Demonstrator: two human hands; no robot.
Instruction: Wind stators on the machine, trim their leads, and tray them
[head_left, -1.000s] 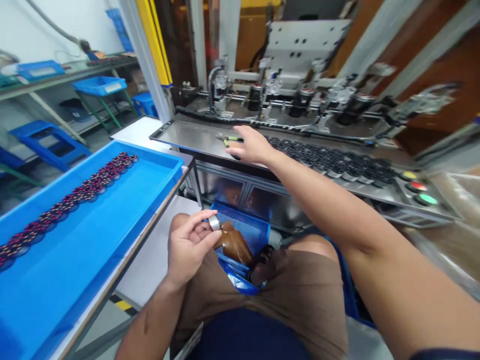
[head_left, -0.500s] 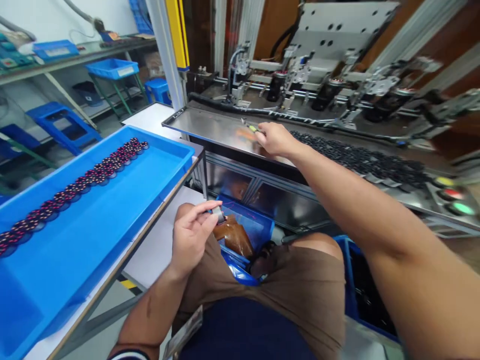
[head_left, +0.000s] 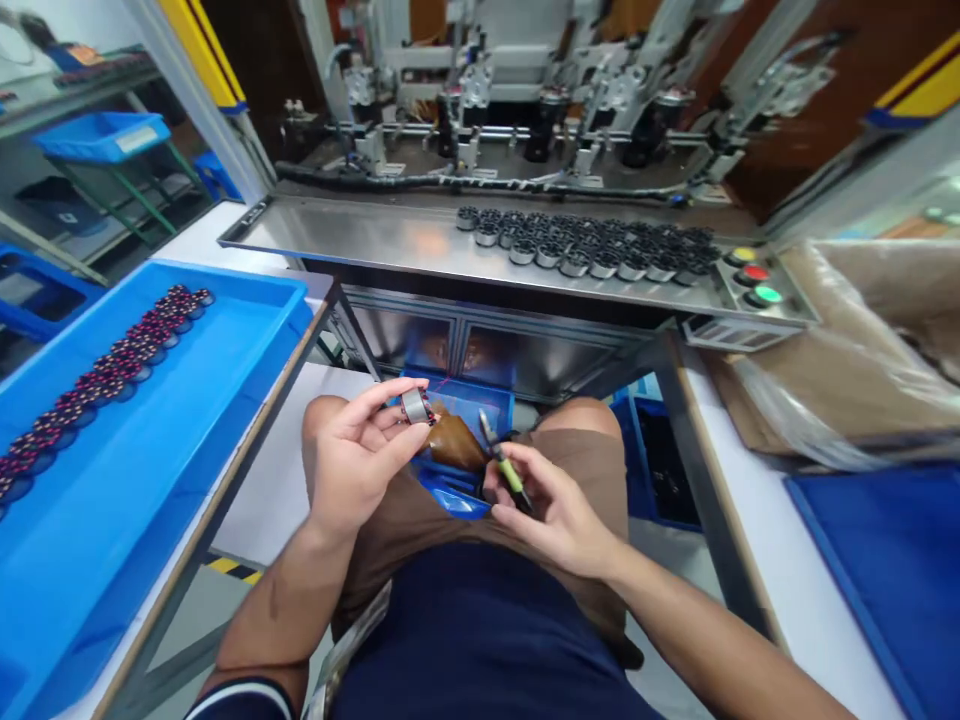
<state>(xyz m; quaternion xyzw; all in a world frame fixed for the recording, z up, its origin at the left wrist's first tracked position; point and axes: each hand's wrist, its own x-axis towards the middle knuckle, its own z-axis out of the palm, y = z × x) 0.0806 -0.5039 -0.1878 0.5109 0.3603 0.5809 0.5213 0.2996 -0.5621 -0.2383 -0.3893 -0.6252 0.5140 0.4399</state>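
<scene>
Open air separates the silver part (head_left: 416,406) in my left hand (head_left: 356,455) from the green-gripped tool (head_left: 510,474) in my right hand (head_left: 559,512). Ahead, the metal ledge (head_left: 360,235) offers room leftward; black rings (head_left: 592,245) crowd its right. The blue tray's wall (head_left: 259,385) bounds my left.

Factory workshop, with a metal-framed machine (head_left: 487,130) and rows of small parts (head_left: 592,245).

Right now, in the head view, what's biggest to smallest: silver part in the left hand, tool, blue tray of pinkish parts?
1. Blue tray
2. Tool in the right hand
3. Silver part
</scene>
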